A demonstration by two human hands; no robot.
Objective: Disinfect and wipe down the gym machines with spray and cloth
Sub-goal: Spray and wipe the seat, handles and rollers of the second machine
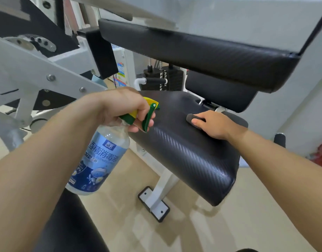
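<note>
Black pad (pixel 183 151) ahead: left hand (pixel 120 106) grips the bottle (pixel 102 157), fingers (pixel 149 123) curled on the green trigger (pixel 149 115). Right hand (pixel 216 124) clamps a dark cloth (pixel 190 118) onto the pad.

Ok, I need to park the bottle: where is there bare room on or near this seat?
The seat pad is bare from the right hand to its near edge; so is the floor right of the base foot. Crowded: the pad's far end, with the cloth, the spray bottle and the upper pad overhead.
</note>
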